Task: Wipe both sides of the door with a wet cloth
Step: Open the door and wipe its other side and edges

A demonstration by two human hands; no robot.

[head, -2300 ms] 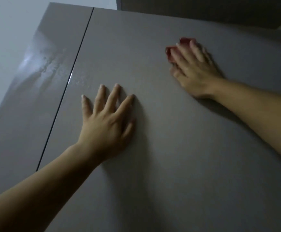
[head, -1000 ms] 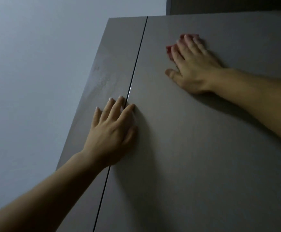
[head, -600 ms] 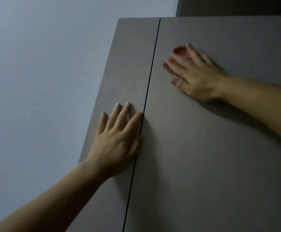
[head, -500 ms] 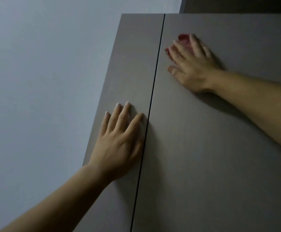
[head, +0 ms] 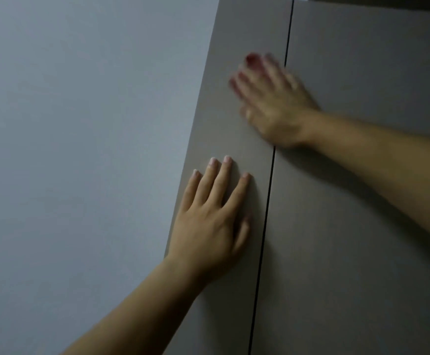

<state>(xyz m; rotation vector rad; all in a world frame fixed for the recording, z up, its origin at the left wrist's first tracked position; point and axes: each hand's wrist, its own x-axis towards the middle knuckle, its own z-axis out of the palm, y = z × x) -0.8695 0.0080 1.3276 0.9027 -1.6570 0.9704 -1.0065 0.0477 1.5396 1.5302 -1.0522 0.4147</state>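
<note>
A person's right hand (head: 273, 106), blurred but apparently flat-fingered, presses a red cloth (head: 252, 60) against the narrow door panel (head: 247, 26) left of the seam (head: 268, 201). Directly below, the left hand (head: 212, 221) rests splayed and empty on the same panel.

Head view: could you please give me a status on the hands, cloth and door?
Left hand flat on the door, empty. Right hand blurred, fingers pressing the red cloth left of the seam. Nothing in the way.
</note>
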